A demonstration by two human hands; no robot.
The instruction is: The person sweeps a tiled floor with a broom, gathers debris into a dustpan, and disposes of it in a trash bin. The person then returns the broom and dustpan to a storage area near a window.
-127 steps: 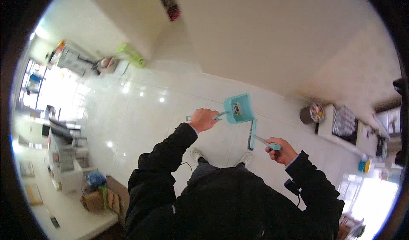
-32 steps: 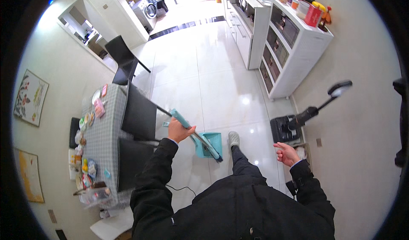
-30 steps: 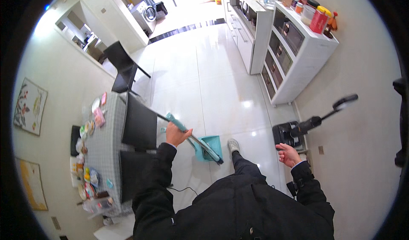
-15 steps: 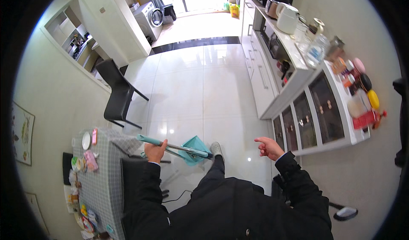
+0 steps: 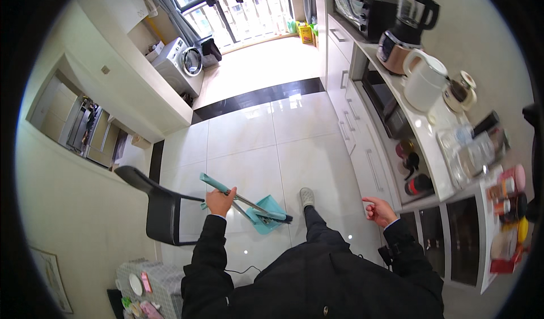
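My left hand is closed around the handles of a broom and a teal dustpan, held together. Their teal grip ends stick out above the hand. The shafts slant down to the right, and the broom's dark bristles lie over the dustpan, low above or on the floor; I cannot tell which. My right hand holds nothing, its index finger stretched out and the other fingers loosely bent. It hangs in front of the white cabinet.
A black chair stands left, beyond a table with a checked cloth. Along the right runs a white cabinet bearing a kettle, a blender and an oven. A washing machine stands ahead, past a dark floor strip.
I have walked forward: the chair, cabinet and table have come nearer or slid back. My left hand still carries the broom and dustpan. A different foot position shows in front.
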